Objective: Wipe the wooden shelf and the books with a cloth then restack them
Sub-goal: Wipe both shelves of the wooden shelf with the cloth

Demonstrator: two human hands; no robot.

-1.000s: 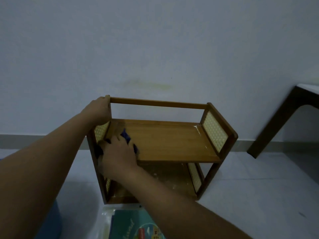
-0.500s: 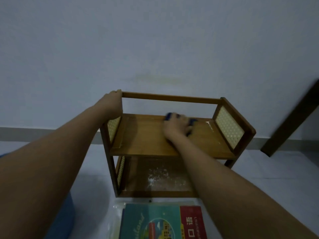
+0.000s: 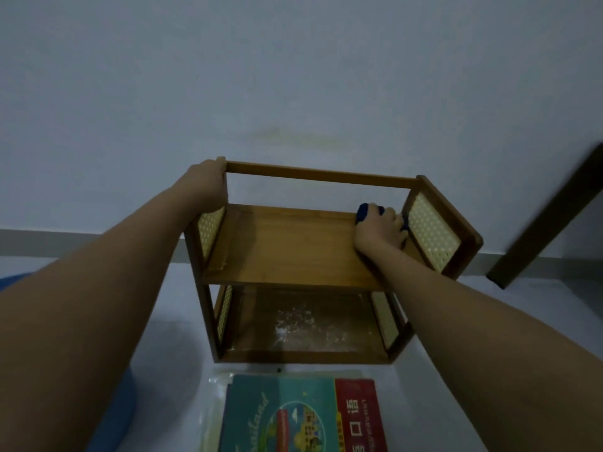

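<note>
A two-tier wooden shelf (image 3: pixel 287 252) with pale woven side panels stands on the floor against the wall. My left hand (image 3: pixel 207 187) grips its top left corner post. My right hand (image 3: pixel 380 231) presses a dark blue cloth (image 3: pixel 363 213) onto the far right end of the upper board, beside the right side panel. White dust speckles the lower board (image 3: pixel 303 324). Below the shelf lie a teal book (image 3: pixel 277 415) and a red book (image 3: pixel 359 415) side by side.
The books rest on a clear plastic sheet (image 3: pixel 215 383). A dark wooden table leg (image 3: pixel 548 220) slants down at the right. A blue round object (image 3: pixel 120 415) sits at the lower left. The pale wall rises close behind the shelf.
My right hand has slid the cloth along the upper board from the left end to the far right end. My left hand has kept its grip on the corner post.
</note>
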